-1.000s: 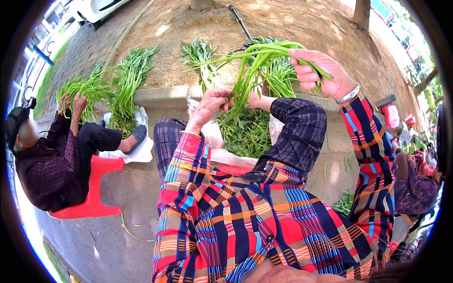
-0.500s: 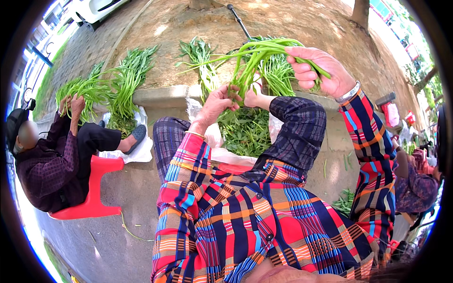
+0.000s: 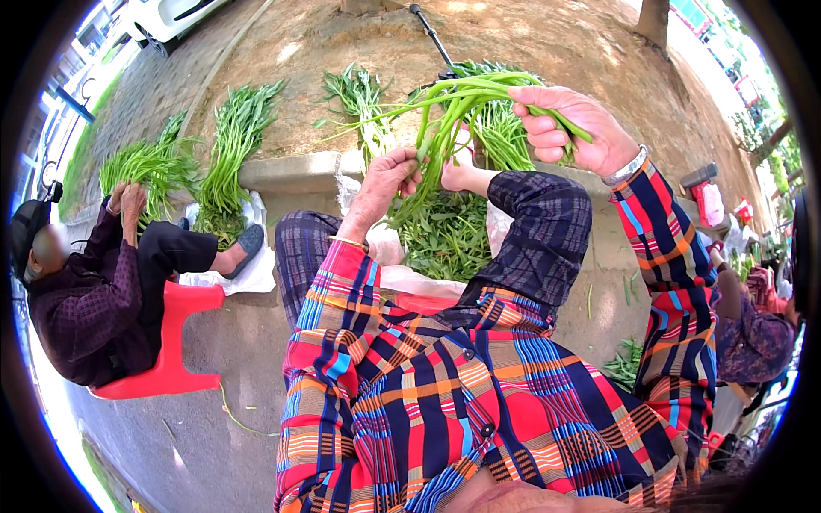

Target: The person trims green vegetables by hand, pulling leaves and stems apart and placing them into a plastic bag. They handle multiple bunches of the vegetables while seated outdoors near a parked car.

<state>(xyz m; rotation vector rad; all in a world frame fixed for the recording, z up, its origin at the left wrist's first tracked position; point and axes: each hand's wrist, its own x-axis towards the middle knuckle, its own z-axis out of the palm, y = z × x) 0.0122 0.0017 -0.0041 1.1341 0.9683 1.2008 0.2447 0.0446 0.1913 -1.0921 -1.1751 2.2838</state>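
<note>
My right hand [image 3: 586,132] is closed round the stem ends of a bunch of water spinach [image 3: 479,88], raised over the curb. The long green stems arch left and droop between my hands. At their hanging side, my left hand [image 3: 383,188] is closed in a pinch on a bit of the water spinach; its exact hold is partly hidden. Below, between my knees, lies a heap of loose green leaves [image 3: 445,244] on a white plastic sheet [image 3: 419,280]. More water spinach bunches [image 3: 505,137] rest past the curb, partly behind the held stems.
On the left another person [image 3: 94,291] sits on a red plastic stool [image 3: 175,329], handling a bunch of greens [image 3: 145,169]. A concrete curb [image 3: 291,175] crosses ahead of me. A black pole [image 3: 432,34] lies on the dirt. Another person [image 3: 753,333] is at far right.
My left hand has shifted slightly left and its fingers have drawn together at the stems. My right hand has moved a little left with the bunch. The person on the left has lowered their hands slightly.
</note>
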